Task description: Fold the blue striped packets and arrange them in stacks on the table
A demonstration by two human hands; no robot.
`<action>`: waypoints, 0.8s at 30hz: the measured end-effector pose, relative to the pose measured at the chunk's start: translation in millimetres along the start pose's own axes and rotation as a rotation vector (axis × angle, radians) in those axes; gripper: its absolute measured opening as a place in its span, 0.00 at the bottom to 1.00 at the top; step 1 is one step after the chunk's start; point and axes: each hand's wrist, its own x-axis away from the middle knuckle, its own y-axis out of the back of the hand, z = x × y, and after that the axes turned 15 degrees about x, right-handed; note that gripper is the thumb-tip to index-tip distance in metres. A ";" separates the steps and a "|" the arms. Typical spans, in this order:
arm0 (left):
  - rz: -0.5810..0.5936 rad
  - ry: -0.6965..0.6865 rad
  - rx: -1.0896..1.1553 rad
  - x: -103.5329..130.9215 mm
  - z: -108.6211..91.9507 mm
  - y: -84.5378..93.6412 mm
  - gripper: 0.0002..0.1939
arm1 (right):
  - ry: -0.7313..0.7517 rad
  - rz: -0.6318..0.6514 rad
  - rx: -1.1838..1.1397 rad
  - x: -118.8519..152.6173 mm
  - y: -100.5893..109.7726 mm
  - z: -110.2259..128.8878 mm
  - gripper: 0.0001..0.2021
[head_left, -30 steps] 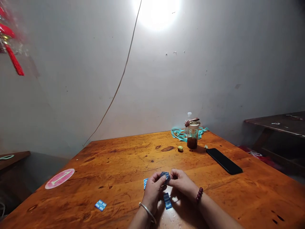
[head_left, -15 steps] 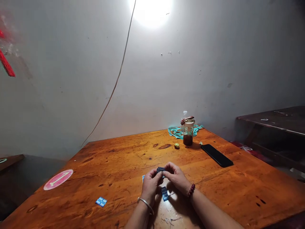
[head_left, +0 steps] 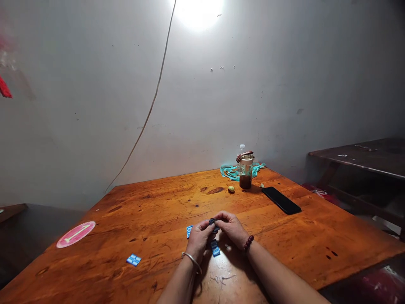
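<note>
Both hands meet over the near middle of the wooden table (head_left: 171, 211). Between the fingertips is a small dark blue patterned bundle (head_left: 213, 221), partly hidden; I cannot make out its exact kind. My left hand (head_left: 200, 240), with a silver bangle at the wrist, pinches it from the left. My right hand (head_left: 233, 229), wearing a dark red bead bracelet, grips it from the right. Just below the hands lies a blue striped piece (head_left: 215, 248). Another blue-and-white piece (head_left: 189, 231) shows beside the left hand, partly covered. A blue-and-white square piece (head_left: 133, 259) lies farther left.
A black phone (head_left: 281, 200) lies at the right. Toward the back stand a cup with dark liquid (head_left: 245, 175) and a teal strap (head_left: 228, 170) around its base. A small yellowish-green object (head_left: 231, 189) sits nearby. A round pink sticker (head_left: 76, 234) is at the left edge.
The view has shifted slightly, so everything on the table sits a little higher and to the left. Both hands stay on the bundle, with small finger movements.
</note>
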 end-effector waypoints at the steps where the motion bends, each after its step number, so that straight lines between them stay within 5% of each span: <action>1: 0.012 0.006 -0.001 1.8 -1.5 -1.5 0.12 | -0.009 -0.002 0.010 0.1 1.1 0.8 0.07; 7: 0.188 0.153 0.235 15.1 -12.3 -12.1 0.17 | -0.058 0.050 -0.223 2.0 2.4 5.2 0.11; 12: 0.127 0.193 0.270 13.0 -11.2 -7.4 0.15 | -0.068 0.170 -0.289 2.6 -3.8 2.3 0.14; 15: 0.065 0.151 0.267 10.6 -10.0 -4.7 0.11 | -0.031 0.141 -0.150 1.2 -5.5 1.3 0.11; 19: 0.076 0.141 0.239 9.1 -8.8 -4.5 0.08 | 0.152 -0.074 0.224 1.5 -6.1 4.9 0.05; 24: 0.134 0.111 0.201 8.4 -6.7 -5.1 0.09 | 0.440 -0.117 0.592 8.3 -7.5 10.7 0.15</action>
